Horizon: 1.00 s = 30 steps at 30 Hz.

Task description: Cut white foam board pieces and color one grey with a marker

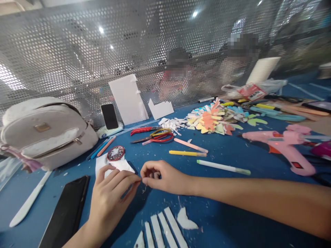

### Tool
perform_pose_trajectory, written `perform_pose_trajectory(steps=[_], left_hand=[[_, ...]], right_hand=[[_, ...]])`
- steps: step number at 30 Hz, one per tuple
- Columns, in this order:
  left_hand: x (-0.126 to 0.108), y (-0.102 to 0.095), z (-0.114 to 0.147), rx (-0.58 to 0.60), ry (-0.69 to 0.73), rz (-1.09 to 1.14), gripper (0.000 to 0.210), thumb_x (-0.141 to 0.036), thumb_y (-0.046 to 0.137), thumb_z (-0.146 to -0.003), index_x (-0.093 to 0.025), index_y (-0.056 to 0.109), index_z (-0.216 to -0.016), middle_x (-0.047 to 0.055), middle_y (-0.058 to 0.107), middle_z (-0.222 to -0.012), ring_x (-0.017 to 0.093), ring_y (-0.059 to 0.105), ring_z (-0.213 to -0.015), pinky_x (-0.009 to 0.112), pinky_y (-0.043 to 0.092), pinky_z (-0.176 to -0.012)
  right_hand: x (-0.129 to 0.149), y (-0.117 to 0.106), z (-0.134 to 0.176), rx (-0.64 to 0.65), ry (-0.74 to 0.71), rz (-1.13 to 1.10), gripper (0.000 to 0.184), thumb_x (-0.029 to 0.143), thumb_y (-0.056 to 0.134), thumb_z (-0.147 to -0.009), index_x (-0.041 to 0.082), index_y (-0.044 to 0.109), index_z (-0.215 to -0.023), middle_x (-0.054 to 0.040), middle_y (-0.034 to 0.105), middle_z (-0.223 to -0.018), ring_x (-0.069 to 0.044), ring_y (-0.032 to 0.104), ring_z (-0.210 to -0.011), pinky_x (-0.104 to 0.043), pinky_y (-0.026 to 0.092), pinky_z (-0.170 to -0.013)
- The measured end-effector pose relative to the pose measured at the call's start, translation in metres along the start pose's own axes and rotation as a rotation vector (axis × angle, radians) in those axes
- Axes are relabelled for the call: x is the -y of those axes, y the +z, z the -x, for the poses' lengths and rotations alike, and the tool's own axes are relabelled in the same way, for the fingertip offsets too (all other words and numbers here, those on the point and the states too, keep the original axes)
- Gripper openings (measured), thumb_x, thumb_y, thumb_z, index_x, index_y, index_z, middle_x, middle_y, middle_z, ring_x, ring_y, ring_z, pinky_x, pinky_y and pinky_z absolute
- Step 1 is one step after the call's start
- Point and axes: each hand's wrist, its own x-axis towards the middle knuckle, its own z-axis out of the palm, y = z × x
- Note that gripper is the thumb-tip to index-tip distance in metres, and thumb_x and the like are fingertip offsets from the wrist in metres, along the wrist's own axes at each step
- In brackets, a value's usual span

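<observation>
My left hand (112,193) and my right hand (165,177) meet over the blue table, fingertips pinched together and touching. Whatever sits between them is too small to make out; thin whitish wisps show just under the right fingertips. Below my hands lie several white strips (165,229) in a slanted row. A white tail-shaped piece (186,219) is at their right and a white pointed piece with a dark dot (140,240) at their left. Behind my left fingers, a red-rimmed round dish (116,153) with white bits stands on white paper (101,162).
Left are a dark phone (66,210), white knife (31,199) and beige backpack (49,132). Beyond my hands lie scissors (152,136), markers (223,167), white scraps (172,124) and colourful paper cutouts (210,119). A pink glue gun (280,143) rests right; a perforated metal screen (124,44) rises behind.
</observation>
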Motion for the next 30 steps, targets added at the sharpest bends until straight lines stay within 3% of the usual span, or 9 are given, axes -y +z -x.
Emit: perform_pose_trajectory(steps=[7, 11, 18, 25, 30], left_hand=[[-0.004, 0.007, 0.003, 0.099, -0.343, 0.326, 0.009, -0.022, 0.059, -0.094, -0.026, 0.066, -0.091, -0.004, 0.073, -0.085, 0.016, 0.059, -0.066, 0.034, 0.042, -0.076], [-0.002, 0.010, 0.006, 0.179, -0.549, 0.486, 0.015, -0.031, 0.058, -0.094, -0.025, 0.069, -0.086, -0.001, 0.072, -0.082, 0.019, 0.063, -0.073, 0.031, 0.048, -0.067], [0.003, 0.011, 0.007, 0.303, -0.635, 0.602, 0.025, -0.040, 0.054, -0.097, -0.023, 0.068, -0.086, 0.001, 0.069, -0.079, 0.020, 0.063, -0.076, 0.029, 0.051, -0.070], [-0.009, 0.010, 0.003, 0.252, -0.733, 0.635, 0.025, -0.041, 0.055, -0.093, -0.022, 0.066, -0.081, 0.001, 0.067, -0.080, 0.020, 0.059, -0.079, 0.030, 0.045, -0.075], [-0.011, 0.015, 0.004, 0.264, -0.720, 0.653, 0.024, -0.040, 0.055, -0.093, -0.023, 0.065, -0.081, 0.001, 0.067, -0.081, 0.021, 0.059, -0.079, 0.033, 0.043, -0.078]], right_hand=[[-0.002, -0.001, 0.000, -0.009, -0.017, 0.007, 0.004, 0.021, 0.060, -0.087, 0.017, 0.059, -0.087, 0.0033, 0.053, -0.074, -0.010, 0.044, -0.064, -0.022, 0.038, -0.060], [-0.003, -0.001, 0.000, -0.007, -0.033, 0.019, 0.004, 0.021, 0.059, -0.088, 0.017, 0.059, -0.088, 0.0029, 0.054, -0.076, -0.011, 0.046, -0.065, -0.022, 0.038, -0.060], [-0.002, -0.001, 0.000, 0.002, -0.050, 0.031, 0.001, 0.018, 0.058, -0.088, 0.018, 0.058, -0.089, 0.0032, 0.055, -0.076, -0.010, 0.048, -0.065, -0.021, 0.038, -0.059], [-0.005, -0.001, -0.001, 0.003, -0.052, 0.033, 0.003, 0.018, 0.058, -0.086, 0.017, 0.060, -0.088, 0.0029, 0.056, -0.076, -0.011, 0.049, -0.065, -0.022, 0.039, -0.060], [-0.004, -0.001, 0.000, 0.004, -0.054, 0.026, 0.003, 0.018, 0.057, -0.086, 0.017, 0.060, -0.087, 0.0024, 0.056, -0.076, -0.011, 0.049, -0.067, -0.022, 0.039, -0.060]])
